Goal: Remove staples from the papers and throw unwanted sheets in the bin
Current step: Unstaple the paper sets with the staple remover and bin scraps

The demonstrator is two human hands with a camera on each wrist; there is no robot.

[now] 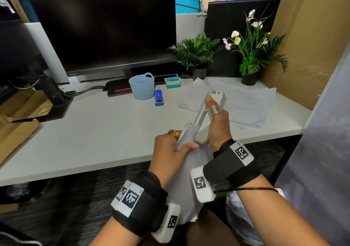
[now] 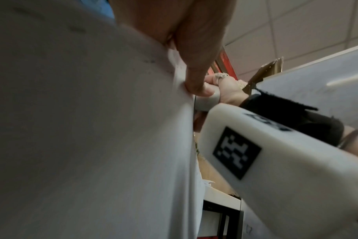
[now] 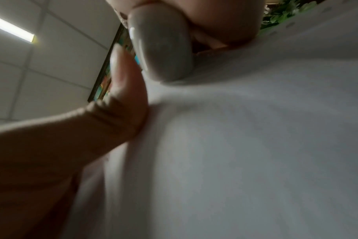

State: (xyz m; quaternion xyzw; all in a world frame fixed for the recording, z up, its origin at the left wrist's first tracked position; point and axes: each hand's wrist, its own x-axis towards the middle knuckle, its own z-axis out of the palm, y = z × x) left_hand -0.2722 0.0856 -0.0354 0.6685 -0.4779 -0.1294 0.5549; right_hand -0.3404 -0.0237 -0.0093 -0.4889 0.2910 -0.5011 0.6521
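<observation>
My left hand grips the top corner of a white stapled paper bundle that hangs down over my lap in front of the desk edge. My right hand grips a long grey staple remover, thumb lying along its handle. The tool's handles stand apart, and its lower end meets the paper's top corner beside my left thumb. In the left wrist view the paper fills the left side. The right wrist view shows the staple remover's rounded end against the paper. No staple can be made out.
A loose pile of papers lies on the white desk at the right. A small blue mesh basket, a blue stapler and a staple box stand before the monitor. Two potted plants line the back right.
</observation>
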